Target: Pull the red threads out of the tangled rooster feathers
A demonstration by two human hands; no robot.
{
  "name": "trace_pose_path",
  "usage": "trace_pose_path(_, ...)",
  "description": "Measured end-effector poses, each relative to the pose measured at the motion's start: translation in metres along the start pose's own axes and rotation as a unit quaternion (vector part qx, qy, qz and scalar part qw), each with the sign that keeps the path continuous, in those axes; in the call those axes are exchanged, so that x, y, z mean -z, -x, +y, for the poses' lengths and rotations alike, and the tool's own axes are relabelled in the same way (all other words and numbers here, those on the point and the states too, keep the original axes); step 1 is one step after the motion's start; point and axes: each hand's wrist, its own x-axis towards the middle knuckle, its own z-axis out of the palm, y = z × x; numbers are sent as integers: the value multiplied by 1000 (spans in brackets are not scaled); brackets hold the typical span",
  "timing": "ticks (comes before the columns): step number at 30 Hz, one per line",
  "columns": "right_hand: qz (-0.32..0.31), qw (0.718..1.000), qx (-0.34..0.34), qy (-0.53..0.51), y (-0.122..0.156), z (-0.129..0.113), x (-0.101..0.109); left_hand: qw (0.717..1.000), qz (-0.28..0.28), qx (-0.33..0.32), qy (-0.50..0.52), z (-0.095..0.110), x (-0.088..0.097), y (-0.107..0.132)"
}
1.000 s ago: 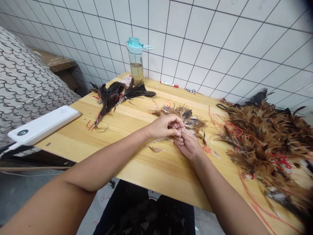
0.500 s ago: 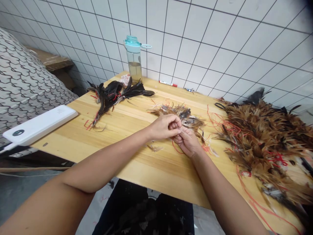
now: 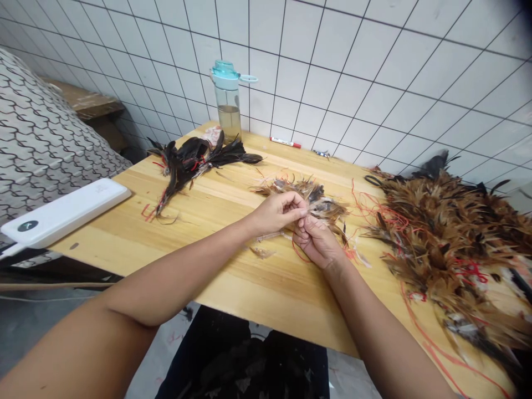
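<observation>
My left hand [image 3: 286,210] is closed in a pinch, its thumb and forefinger meeting the fingertips of my right hand [image 3: 315,235]. Those fingers are curled and pressed together as well. Between the fingertips is a thin pale wisp that looks like a small feather; most of it is hidden. Just behind the hands lies a low heap of brown and grey feathers [image 3: 322,191]. A red thread [image 3: 300,252] curves out below my right hand, and a loose pale feather [image 3: 261,252] rests on the wooden table [image 3: 233,277].
Black feather bundles [image 3: 183,166] tied with red lie at the left, near a water bottle [image 3: 228,105]. A white power bank [image 3: 66,213] sits at the left edge. Brown feather bundles [image 3: 440,233] and tangled red string [image 3: 386,213] cover the right side. A marker [image 3: 285,142] lies by the tiled wall.
Both hands have shifted slightly, my right hand's fingertips moving up and left against my left fingers. The pale strand that crossed my right fingers is now mostly out of sight.
</observation>
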Motion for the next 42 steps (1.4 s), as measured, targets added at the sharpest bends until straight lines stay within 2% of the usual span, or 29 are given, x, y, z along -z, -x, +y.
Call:
trace_pose_path(9, 7, 999, -13, -29, 0, 1, 1, 999, 34, 1, 17, 1, -5, -1)
trace_pose_path(18, 10, 997, -31, -71, 0, 2, 0, 998, 47, 38, 26, 1, -3, -1)
trace_pose_path(24, 15, 997, -29, -75, 1, 1, -2, 994, 61, 59, 66, 1, -2, -2)
trace_pose_path(30, 11, 997, -31, -72, 1, 1, -3, 991, 25, 59, 115, 1, -2, -1)
trace_pose_path(34, 20, 997, -28, -75, 2, 3, -2, 982, 3, 85, 166, -2, -2, -1)
trace_pose_path(42, 31, 996, -31, -83, 2, 4, -4, 968, -14, 111, 225, 0, 4, -1)
